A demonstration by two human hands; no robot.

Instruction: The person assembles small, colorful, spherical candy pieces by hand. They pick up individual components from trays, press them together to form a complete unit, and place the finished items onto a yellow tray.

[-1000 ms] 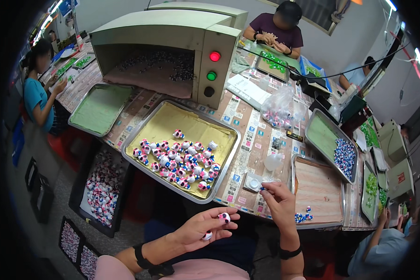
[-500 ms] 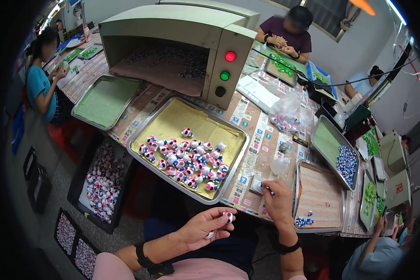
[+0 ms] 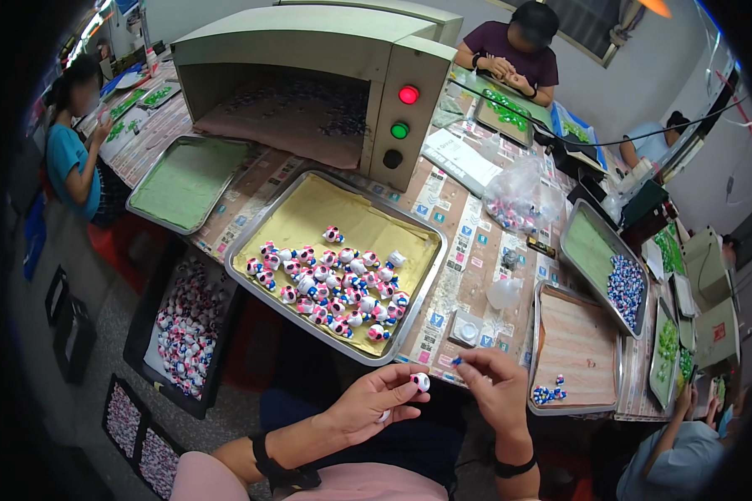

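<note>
My left hand (image 3: 368, 404) pinches a small white toy figure head (image 3: 421, 382) with dark markings between thumb and fingers. A second white piece (image 3: 384, 415) shows lower down, tucked against the same hand's fingers. To its right, my right hand (image 3: 495, 386) holds a tiny blue piece (image 3: 457, 361) between thumb and fingertip, a little apart from the head. Just beyond that hand, a small square white container (image 3: 464, 329) stands on the table. Ahead is a metal tray (image 3: 342, 200) lined with yellow, bearing several white, pink and blue toy figures (image 3: 342, 288).
A tray (image 3: 576, 342) with a few blue-and-white pieces lies at the right, beside a tilted green-lined tray (image 3: 589, 238). A beige oven (image 3: 309, 50) stands at the back. A black bin (image 3: 200, 401) of figures sits low left. Co-workers sit around the table.
My right hand has drawn back from the small square container toward my left hand, now with a blue piece in its fingertips. My left hand has shifted slightly right with the head.
</note>
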